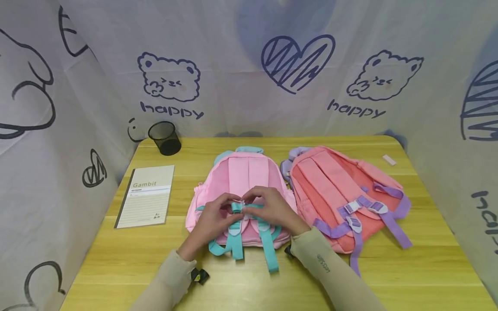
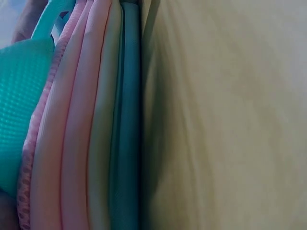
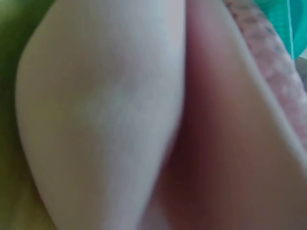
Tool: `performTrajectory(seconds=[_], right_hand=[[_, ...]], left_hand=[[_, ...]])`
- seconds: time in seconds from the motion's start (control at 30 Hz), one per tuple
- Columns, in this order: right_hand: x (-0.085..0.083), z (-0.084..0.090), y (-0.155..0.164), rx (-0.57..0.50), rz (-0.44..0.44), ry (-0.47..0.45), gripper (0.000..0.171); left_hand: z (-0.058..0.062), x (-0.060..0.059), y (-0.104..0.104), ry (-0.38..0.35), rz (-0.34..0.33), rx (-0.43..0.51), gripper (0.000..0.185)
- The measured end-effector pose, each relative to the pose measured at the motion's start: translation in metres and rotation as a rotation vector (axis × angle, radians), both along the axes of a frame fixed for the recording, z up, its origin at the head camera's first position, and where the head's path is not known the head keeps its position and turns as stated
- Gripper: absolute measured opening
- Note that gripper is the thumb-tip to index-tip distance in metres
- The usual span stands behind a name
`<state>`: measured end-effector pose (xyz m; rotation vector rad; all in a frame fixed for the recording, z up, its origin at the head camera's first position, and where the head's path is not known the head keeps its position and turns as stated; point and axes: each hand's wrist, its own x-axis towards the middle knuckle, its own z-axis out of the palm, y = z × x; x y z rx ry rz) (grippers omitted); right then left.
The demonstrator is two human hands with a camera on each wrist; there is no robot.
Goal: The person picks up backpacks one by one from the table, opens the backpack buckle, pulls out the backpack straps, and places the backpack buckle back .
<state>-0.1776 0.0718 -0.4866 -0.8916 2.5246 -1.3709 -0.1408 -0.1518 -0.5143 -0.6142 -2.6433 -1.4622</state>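
A pink backpack (image 1: 249,166) lies with its strap side up at the middle of the table, its teal webbing straps (image 1: 268,250) hanging toward the front edge. Over its lower middle, my left hand (image 1: 212,218) and right hand (image 1: 274,209) meet at a whitish buckle (image 1: 243,207) on a teal strap. Each hand pinches its own side of this buckle between thumb and fingers. Whether the buckle's halves are joined is hidden by the fingertips. The left wrist view shows the layered edge of the pink backpack (image 2: 76,134) close up.
To the right lies a coral backpack (image 1: 323,181) with purple straps and white buckles. A notebook (image 1: 145,198) lies at the left, and a black mesh pen holder (image 1: 165,138) stands behind it. A small pale pink block (image 1: 389,160) is at the back right.
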Motion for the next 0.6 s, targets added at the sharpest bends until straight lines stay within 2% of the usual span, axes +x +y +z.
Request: performTrajectory(seconds=[0.23,0.43,0.6], right_hand=[[-0.0014,-0.0033,0.0016,-0.024,0.004,-0.005,0.02],[-0.0011,-0.0024,0.002,-0.028,-0.004,-0.027,0.019],[-0.0001,-0.0017,0.0019,-0.023,-0.021,-0.052,0.019]], left_hand=[[-0.0002,-0.0017,-0.0023,-0.081,0.002,-0.005,0.021],[-0.0013,-0.0018,-0.0061,-0.096,-0.028,0.044,0.026],[-0.0008,-0.0022,-0.0069,-0.147,-0.046,0.074,0.026]])
